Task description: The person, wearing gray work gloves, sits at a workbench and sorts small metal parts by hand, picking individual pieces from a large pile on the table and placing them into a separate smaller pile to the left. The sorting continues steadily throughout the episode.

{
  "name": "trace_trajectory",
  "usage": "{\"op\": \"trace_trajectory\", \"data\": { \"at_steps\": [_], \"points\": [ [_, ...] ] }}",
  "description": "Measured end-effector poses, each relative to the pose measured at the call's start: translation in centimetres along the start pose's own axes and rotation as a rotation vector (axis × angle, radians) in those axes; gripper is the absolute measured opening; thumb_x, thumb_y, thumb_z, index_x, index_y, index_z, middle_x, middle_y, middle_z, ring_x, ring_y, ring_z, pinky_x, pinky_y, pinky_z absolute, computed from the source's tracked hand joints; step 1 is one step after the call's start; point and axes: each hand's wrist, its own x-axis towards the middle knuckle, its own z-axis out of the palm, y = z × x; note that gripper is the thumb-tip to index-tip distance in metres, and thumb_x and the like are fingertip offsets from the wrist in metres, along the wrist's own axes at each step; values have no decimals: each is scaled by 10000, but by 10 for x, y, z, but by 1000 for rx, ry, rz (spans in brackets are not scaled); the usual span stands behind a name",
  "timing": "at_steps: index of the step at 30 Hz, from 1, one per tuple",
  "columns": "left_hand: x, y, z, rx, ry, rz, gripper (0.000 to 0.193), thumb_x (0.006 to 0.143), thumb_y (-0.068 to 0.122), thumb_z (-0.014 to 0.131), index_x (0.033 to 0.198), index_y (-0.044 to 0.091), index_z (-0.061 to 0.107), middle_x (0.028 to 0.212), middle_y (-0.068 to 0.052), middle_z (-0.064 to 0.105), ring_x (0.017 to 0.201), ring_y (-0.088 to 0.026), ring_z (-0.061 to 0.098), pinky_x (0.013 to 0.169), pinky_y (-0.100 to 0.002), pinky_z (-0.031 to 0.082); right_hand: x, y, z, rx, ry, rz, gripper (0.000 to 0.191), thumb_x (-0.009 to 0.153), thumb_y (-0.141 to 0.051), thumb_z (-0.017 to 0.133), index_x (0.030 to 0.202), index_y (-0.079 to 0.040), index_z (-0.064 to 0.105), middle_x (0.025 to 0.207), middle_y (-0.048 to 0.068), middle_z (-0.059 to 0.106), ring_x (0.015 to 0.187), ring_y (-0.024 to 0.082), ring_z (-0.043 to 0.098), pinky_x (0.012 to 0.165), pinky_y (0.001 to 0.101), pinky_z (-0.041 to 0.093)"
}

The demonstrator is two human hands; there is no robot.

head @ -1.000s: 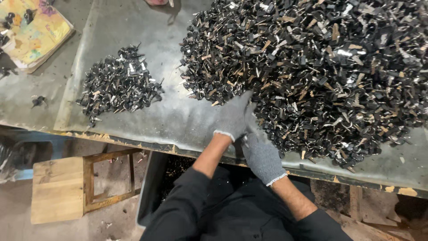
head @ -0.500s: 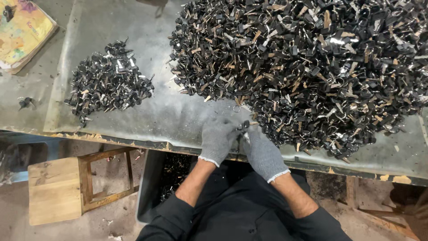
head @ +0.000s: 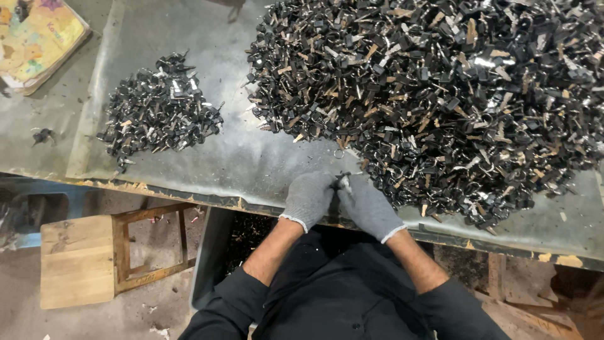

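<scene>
Both my hands wear grey knit gloves and meet at the near edge of the metal-topped table (head: 264, 164). My left hand (head: 309, 198) and my right hand (head: 368, 204) pinch one small black metal piece (head: 343, 182) between their fingertips. Just beyond them spreads a very large heap of small black and tan metal parts (head: 440, 88), its near edge touching my right hand. A smaller pile of similar dark parts (head: 160, 110) lies to the left. A single loose ring (head: 338, 153) sits on the bare sheet between hands and heap.
A worn colourful book or board (head: 38, 38) lies at the table's far left corner. One stray dark part (head: 43, 135) rests near the left edge. Below the table stand a small wooden stool (head: 94, 258) and a dark bin (head: 217, 258) holding debris.
My left hand drew back from the big heap toward the table edge and joined the right hand. Both now hold a small piece together; the view shifted slightly.
</scene>
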Motion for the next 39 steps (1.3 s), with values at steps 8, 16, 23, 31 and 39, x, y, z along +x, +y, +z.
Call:
{"op": "trace_trajectory", "data": {
  "at_steps": [8,16,23,31,39],
  "points": [
    [-1,1,0,-101,-21,-113,170,801,164,704,952,118,767,918,-150,738,924,-368,701,826,-499,533,-17,-2,3,-77,110,2,434,942,-292,609,1247,-8,487,948,269,683,836,486,696,707,591,551],
    [0,1,1,-80,20,-26,170,786,89,689,945,95,751,924,-153,739,943,-383,695,843,-506,530,-1,1,6,-87,63,-81,356,959,-289,620,1181,-26,526,1018,299,658,863,504,683,719,595,554],
    [-2,-1,7,-107,22,-13,177,788,88,685,945,104,766,925,-150,737,926,-390,695,809,-514,531,-12,4,9,-88,7,-10,375,961,-303,607,1194,-20,526,970,290,676,842,499,683,716,603,536],
    [3,-14,16,135,-63,103,102,861,93,669,941,79,731,911,-172,714,884,-397,691,805,-523,535,-5,-7,10,-294,90,-108,231,938,-180,552,1119,-37,558,994,264,696,897,473,694,725,576,551],
    [-7,-5,10,-58,73,138,231,830,65,661,1054,76,717,907,-164,712,876,-385,693,772,-512,539,-9,-22,0,-303,168,48,273,945,-221,575,1156,-48,556,1050,274,681,820,457,711,690,564,576]
  ]
}}
